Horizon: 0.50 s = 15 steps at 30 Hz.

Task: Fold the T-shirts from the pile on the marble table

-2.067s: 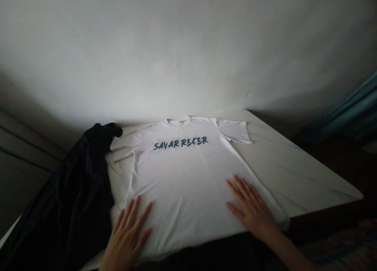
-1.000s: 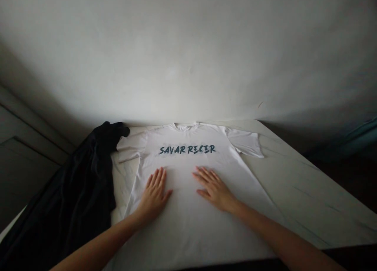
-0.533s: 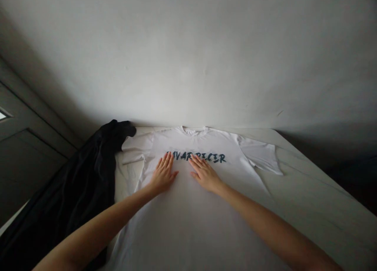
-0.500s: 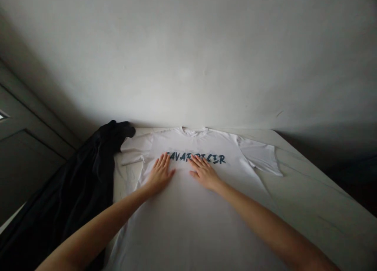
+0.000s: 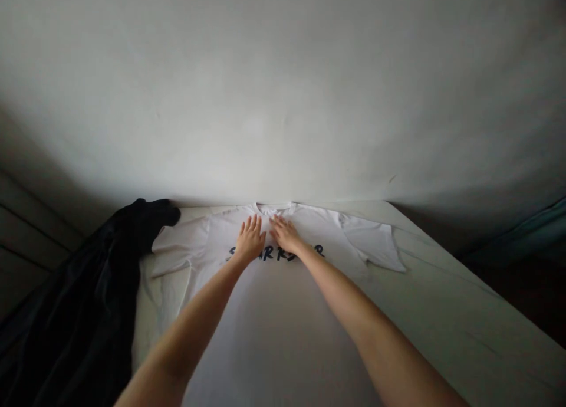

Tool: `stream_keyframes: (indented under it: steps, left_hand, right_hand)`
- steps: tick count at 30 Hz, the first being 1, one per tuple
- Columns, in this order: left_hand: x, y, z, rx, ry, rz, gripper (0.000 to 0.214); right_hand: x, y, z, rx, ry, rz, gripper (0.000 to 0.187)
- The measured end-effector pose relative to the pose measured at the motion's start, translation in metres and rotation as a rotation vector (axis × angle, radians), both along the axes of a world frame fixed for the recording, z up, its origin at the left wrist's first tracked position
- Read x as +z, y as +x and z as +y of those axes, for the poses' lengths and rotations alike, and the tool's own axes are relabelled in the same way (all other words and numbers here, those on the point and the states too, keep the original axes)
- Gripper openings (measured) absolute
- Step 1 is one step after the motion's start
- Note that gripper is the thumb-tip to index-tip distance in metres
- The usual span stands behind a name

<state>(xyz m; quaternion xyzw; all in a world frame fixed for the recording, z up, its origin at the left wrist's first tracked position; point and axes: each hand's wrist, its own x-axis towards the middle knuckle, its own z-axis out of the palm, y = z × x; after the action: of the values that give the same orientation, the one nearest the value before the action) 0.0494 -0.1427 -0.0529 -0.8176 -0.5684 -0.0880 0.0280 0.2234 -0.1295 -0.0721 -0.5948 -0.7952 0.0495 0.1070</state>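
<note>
Resting palm-down with fingers lightly spread, the left hand (image 5: pixel 250 239) and right hand (image 5: pixel 286 235) lie almost touching on a white short-sleeved T-shirt (image 5: pixel 274 336), just below its collar. The shirt lies spread flat, unfolded, on a pale tabletop (image 5: pixel 446 295), a rumpled black garment (image 5: pixel 88 312) beside its left sleeve.

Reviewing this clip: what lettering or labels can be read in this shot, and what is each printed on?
"ARR" (fragment only): dark lettering on the chest of the white T-shirt; the rest is blurred or hidden by the wrists of the left hand and right hand.
No other text is readable.
</note>
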Motion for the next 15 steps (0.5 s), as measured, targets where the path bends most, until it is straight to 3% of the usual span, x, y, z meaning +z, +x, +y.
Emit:
stream_keyframes:
  steps: [2,5,8,10,12,15]
  left_hand:
    - [-0.007,0.010,0.019,0.030,-0.031,-0.010,0.058]
    - [-0.017,-0.027,0.040,0.026,-0.062,0.034,0.057]
    - [-0.015,-0.087,0.056,0.026,-0.103,0.079,0.055]
    - [-0.007,-0.112,0.064,0.116,-0.135,0.110,0.055]
    - [0.001,-0.112,0.065,0.216,-0.117,0.144,0.056]
    - [0.005,-0.066,0.047,0.306,-0.009,0.110,0.060]
  right_hand:
    - [-0.004,-0.004,0.014,0.123,-0.008,-0.004,0.053]
    - [-0.007,0.045,0.020,0.164,0.007,-0.033,0.051]
    - [0.002,0.116,0.019,0.023,0.023,-0.031,0.050]
    - [0.012,0.144,0.018,-0.175,0.006,-0.008,0.052]
    - [0.020,0.143,0.016,-0.386,0.009,0.018,0.055]
    - [0.022,0.087,0.006,-0.527,0.074,0.038,0.057]
